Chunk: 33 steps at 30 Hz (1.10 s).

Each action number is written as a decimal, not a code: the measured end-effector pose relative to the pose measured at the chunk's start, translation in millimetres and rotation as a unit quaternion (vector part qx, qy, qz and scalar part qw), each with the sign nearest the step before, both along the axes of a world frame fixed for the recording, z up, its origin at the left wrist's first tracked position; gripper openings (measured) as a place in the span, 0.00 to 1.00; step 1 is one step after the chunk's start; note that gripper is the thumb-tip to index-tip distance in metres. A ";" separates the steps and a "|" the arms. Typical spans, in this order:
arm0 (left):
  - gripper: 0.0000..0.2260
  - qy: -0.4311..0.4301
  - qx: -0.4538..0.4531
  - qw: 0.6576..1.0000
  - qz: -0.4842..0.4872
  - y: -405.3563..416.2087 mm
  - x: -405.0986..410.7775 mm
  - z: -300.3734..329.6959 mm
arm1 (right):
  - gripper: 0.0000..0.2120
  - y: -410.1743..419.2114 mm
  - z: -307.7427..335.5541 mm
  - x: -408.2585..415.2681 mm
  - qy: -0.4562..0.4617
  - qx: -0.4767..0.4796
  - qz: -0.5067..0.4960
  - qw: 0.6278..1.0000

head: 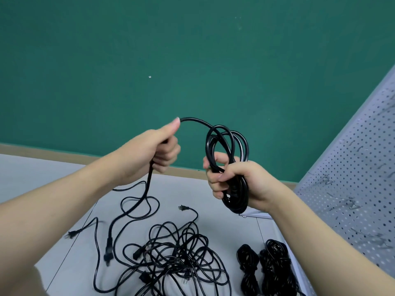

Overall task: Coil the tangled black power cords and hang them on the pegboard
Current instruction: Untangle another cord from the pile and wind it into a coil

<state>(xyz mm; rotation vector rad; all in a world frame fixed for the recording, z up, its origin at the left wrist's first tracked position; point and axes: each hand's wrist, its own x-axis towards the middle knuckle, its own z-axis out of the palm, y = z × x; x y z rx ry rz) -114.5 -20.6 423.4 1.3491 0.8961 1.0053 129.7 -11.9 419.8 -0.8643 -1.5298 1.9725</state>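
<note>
My right hand (233,180) grips a partly wound coil of black power cord (229,144), its loops standing above and hanging below the fist. The same cord arcs left to my left hand (158,152), which holds it in a fist with the thumb on top. From there the free end (128,212) drops to the floor, ending in a plug (108,253). A tangled heap of black cords (173,257) lies on the grey floor below. Two coiled bundles (267,268) lie at the lower right. The white pegboard (352,178) with metal hooks leans at the right.
A green wall (149,60) with a tan skirting strip stands behind. Loose plugs (182,208) and thin cord loops spread over the grey tiled floor (64,242) left of the heap.
</note>
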 end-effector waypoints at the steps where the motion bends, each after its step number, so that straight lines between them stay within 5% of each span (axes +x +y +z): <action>1: 0.30 -0.031 -0.009 0.999 0.034 0.9 1.7 1.6 | 0.17 -1.1 -1.1 -1.3 -0.008 0.007 -0.002 1.000; 8: 0.10 -0.146 -0.105 0.970 0.163 2.8 15.1 -2.5 | 0.22 -9.7 -9.6 -16.3 -0.049 0.134 -0.035 0.989; 16: 0.07 0.114 0.041 0.986 0.111 -18.8 45.6 -5.4 | 0.21 -10.8 -20.4 -28.8 -0.075 0.173 -0.149 0.971; 21: 0.20 0.282 0.126 0.951 0.033 -31.5 58.6 -12.2 | 0.11 -5.0 -21.9 -30.8 0.016 0.094 -0.203 0.975; 26: 0.22 0.462 0.193 0.865 0.006 -37.6 62.2 -20.7 | 0.06 -2.6 -17.2 -26.5 0.031 0.048 -0.268 0.962; 29: 0.10 0.493 0.212 0.844 0.005 -37.5 57.5 -23.1 | 0.06 2.8 -12.9 -21.9 0.051 0.027 -0.285 0.957; 33: 0.13 0.507 0.185 0.842 0.001 -33.7 47.9 -17.3 | 0.06 5.4 -0.8 -12.8 0.173 -0.050 -0.236 0.955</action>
